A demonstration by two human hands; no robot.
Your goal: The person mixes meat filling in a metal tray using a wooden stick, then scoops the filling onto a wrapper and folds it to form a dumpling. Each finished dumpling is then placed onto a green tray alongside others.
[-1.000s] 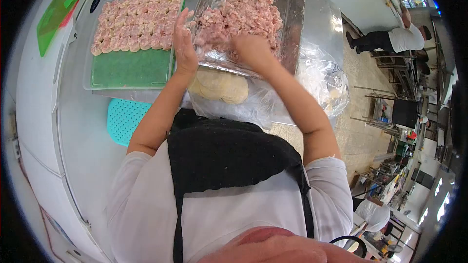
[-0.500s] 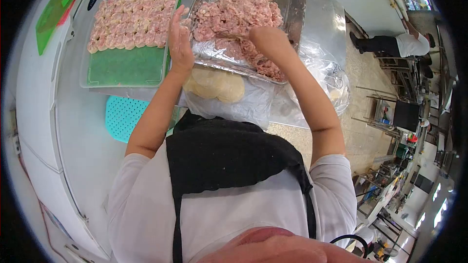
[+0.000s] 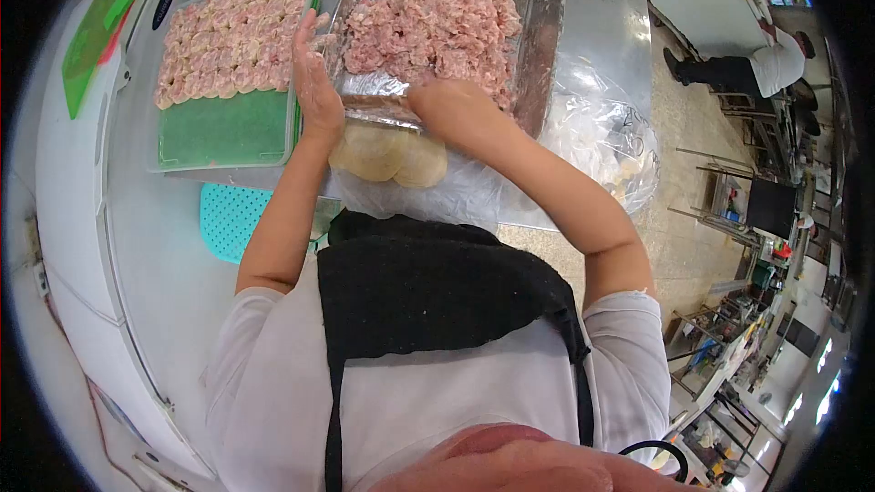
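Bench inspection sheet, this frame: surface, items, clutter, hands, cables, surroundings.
Surface: shiny metal table.
Job's things: pink mince in a metal tray; rows of dumplings in a green-bottomed container; round wrappers by the tray's near edge.
Clutter: crumpled clear plastic; turquoise perforated item beside the left forearm.
Left hand: open, raised between container and tray.
Right hand: curled at the tray's near side; any tool unclear.
Cables: thin reddish line, possibly a cable.
Surroundings: white appliance; person at right.

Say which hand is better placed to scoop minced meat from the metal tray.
Right hand, probably: it is at the metal tray, close to the minced meat. The left hand is farther left, beside the plastic container.
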